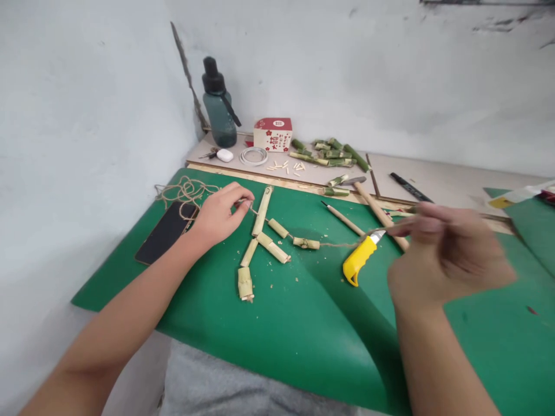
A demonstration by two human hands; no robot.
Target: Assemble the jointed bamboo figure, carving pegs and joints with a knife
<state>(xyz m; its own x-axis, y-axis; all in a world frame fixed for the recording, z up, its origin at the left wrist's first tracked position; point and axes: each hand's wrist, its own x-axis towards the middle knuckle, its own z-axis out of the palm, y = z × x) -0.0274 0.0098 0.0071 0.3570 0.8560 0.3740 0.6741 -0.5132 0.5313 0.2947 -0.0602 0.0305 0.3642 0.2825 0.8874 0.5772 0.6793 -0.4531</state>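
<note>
Left hand and right hand each pinch one twine among six bamboo pieces.

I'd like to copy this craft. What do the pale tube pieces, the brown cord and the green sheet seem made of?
The pale tube pieces look like cut bamboo: matte, straw-coloured, shaped like the green stalks behind. The brown cord seems jute twine, rough and fuzzy. The green sheet is probably plastic or rubber matting: smooth, faintly shiny, flexible.

White walls – scuffed (corner crack), pale tabletop
</note>
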